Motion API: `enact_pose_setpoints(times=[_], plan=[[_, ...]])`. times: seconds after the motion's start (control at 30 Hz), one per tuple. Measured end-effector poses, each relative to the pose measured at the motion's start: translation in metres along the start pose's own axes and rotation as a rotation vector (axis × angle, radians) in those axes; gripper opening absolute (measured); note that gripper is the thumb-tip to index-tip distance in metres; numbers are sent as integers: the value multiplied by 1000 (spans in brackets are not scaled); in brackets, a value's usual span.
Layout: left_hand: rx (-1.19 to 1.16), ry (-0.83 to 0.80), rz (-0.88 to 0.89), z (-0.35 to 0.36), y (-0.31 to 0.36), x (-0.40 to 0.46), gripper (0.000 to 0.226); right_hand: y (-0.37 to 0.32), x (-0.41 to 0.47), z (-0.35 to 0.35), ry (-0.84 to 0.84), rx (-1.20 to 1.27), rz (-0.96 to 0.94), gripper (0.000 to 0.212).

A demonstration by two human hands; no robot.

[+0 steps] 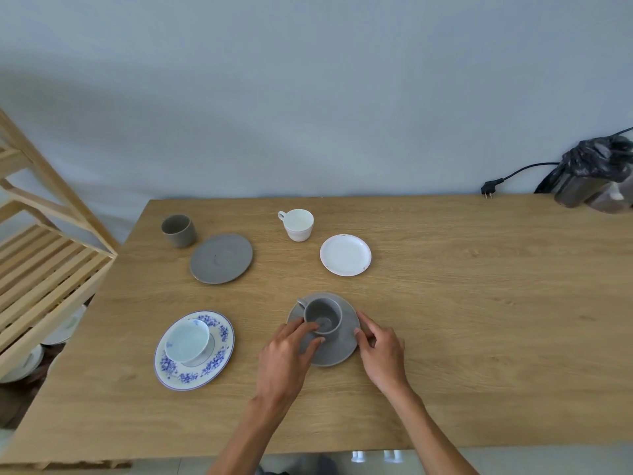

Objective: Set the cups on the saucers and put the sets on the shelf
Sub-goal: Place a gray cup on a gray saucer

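Note:
A grey cup (322, 315) stands upright on a grey saucer (337, 351) near the table's front. My left hand (289, 351) rests on the saucer's left side, its fingertips touching the cup's near wall. My right hand (383, 351) pinches the saucer's right rim. To the left, a blue-flowered cup (187, 341) leans tilted on its matching saucer (219, 361). Farther back sit a dark grey cup (178, 230), an empty grey saucer (221, 258), a white cup (297, 223) and an empty white saucer (345, 255). The wooden slatted shelf (44, 269) stands at the left.
White dishes (63, 329) show on the shelf's lower level. A black bag (599, 173) and a black plug with cable (493, 187) lie at the table's far right corner. The wall runs just behind the wooden table (462, 303).

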State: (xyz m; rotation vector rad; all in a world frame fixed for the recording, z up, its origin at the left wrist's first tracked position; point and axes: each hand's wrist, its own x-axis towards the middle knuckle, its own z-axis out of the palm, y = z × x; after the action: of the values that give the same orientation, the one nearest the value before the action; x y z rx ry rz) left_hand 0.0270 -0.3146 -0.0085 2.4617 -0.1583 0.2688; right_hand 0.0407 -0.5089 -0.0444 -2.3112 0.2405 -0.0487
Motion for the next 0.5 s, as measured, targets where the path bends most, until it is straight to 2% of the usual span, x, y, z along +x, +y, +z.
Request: enact_pose_setpoints(times=[0.5], plan=[[30, -26, -10, -7, 0, 3, 29, 0, -3, -2, -21, -62, -47, 43]])
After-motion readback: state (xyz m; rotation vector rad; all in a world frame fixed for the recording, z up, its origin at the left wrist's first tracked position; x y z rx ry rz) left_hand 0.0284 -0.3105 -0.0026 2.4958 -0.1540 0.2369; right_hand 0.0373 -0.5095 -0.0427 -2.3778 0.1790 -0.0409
